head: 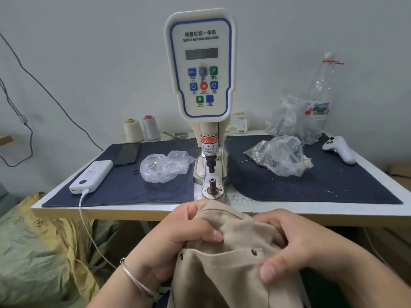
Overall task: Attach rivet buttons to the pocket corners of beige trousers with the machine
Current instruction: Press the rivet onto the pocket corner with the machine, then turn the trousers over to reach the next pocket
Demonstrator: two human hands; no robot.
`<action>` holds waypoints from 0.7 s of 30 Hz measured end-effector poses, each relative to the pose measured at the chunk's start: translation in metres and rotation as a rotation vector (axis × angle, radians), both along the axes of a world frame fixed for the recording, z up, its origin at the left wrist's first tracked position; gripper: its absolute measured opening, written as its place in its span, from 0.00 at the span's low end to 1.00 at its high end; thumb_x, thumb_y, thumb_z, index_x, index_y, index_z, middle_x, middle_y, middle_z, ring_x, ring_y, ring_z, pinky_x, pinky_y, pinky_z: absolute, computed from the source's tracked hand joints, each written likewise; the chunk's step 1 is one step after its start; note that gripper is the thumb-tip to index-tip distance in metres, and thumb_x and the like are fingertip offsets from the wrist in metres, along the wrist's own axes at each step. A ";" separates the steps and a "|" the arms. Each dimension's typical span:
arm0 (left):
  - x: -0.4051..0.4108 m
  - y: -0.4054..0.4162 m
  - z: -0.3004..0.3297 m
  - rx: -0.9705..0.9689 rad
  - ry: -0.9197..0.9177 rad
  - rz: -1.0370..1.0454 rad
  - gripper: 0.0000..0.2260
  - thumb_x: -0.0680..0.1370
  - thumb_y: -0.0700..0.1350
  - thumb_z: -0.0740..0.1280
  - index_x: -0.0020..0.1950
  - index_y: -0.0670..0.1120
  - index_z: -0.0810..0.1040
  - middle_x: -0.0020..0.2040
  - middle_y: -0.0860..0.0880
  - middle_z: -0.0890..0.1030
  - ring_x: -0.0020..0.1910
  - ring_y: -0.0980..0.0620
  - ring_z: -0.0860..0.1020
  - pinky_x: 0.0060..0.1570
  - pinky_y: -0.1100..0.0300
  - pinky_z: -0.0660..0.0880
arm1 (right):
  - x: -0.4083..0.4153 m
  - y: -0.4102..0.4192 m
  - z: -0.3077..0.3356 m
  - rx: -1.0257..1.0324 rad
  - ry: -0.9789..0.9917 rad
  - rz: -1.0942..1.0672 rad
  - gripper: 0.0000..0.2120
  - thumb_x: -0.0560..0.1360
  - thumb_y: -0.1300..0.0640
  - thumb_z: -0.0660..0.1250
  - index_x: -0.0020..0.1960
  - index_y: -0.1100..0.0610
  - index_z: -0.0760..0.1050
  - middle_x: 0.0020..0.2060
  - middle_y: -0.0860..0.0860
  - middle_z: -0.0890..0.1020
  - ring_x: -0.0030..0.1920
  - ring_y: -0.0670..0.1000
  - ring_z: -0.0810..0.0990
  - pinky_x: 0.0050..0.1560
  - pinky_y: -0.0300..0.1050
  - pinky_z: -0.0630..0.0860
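Both hands grip the beige trousers (224,263) bunched between them, below the desk (142,211) edge and in front of the machine (201,70): left hand (175,236) pinches the upper fold, right hand (304,243) curls over the pocket corner with a rivet (254,252)

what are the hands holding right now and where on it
Both grip the beige trousers: left hand bunches fabric at the upper left, above a rivet; right hand pinches beside the pocket's right corner.
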State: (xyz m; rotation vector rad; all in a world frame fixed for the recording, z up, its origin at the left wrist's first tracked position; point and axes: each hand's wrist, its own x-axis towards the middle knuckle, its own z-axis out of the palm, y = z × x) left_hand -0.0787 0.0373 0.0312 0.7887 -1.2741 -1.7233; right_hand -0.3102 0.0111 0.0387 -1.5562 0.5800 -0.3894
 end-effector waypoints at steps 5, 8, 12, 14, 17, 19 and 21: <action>-0.018 0.003 0.003 -0.012 -0.126 -0.104 0.18 0.62 0.39 0.75 0.48 0.33 0.78 0.36 0.46 0.80 0.33 0.53 0.79 0.33 0.65 0.75 | -0.034 0.016 0.015 0.091 -0.056 -0.017 0.08 0.63 0.67 0.76 0.40 0.62 0.81 0.35 0.53 0.82 0.34 0.50 0.80 0.37 0.38 0.76; -0.032 -0.001 0.013 -0.120 -0.293 -0.254 0.18 0.67 0.46 0.78 0.52 0.39 0.81 0.44 0.44 0.82 0.42 0.50 0.80 0.42 0.61 0.76 | -0.060 0.031 0.026 0.118 -0.087 -0.080 0.09 0.66 0.70 0.72 0.45 0.62 0.80 0.38 0.54 0.83 0.37 0.49 0.82 0.40 0.40 0.78; -0.064 -0.013 0.015 -0.344 -0.609 -0.520 0.26 0.67 0.57 0.80 0.61 0.49 0.81 0.57 0.44 0.84 0.57 0.41 0.82 0.60 0.45 0.77 | -0.103 0.064 0.038 0.016 0.014 -0.253 0.10 0.67 0.71 0.71 0.43 0.58 0.81 0.38 0.53 0.83 0.37 0.50 0.82 0.40 0.40 0.79; -0.088 -0.013 0.011 -0.443 -0.649 -0.633 0.21 0.68 0.58 0.80 0.57 0.53 0.83 0.52 0.50 0.85 0.52 0.52 0.83 0.54 0.59 0.78 | -0.128 0.086 0.044 -0.012 0.048 -0.356 0.13 0.67 0.72 0.70 0.41 0.55 0.82 0.36 0.51 0.83 0.36 0.48 0.82 0.38 0.39 0.78; -0.123 -0.011 0.001 -0.532 -0.580 -0.654 0.16 0.69 0.57 0.79 0.52 0.52 0.84 0.48 0.51 0.86 0.47 0.55 0.84 0.46 0.66 0.78 | -0.167 0.124 0.053 -0.040 0.085 -0.543 0.13 0.64 0.72 0.71 0.43 0.56 0.83 0.37 0.51 0.84 0.36 0.48 0.82 0.38 0.39 0.79; -0.147 -0.008 -0.006 -0.643 -0.579 -0.589 0.15 0.69 0.59 0.78 0.50 0.53 0.83 0.46 0.50 0.85 0.46 0.50 0.83 0.49 0.58 0.79 | -0.191 0.149 0.059 -0.070 0.096 -0.697 0.15 0.61 0.70 0.73 0.46 0.60 0.82 0.38 0.54 0.83 0.37 0.51 0.82 0.39 0.42 0.79; -0.171 0.000 -0.009 -0.761 -0.592 -0.531 0.08 0.72 0.57 0.75 0.47 0.56 0.82 0.45 0.52 0.83 0.47 0.51 0.82 0.53 0.47 0.78 | -0.209 0.175 0.066 -0.077 0.062 -0.820 0.17 0.61 0.69 0.70 0.48 0.61 0.83 0.40 0.56 0.83 0.39 0.53 0.82 0.42 0.44 0.79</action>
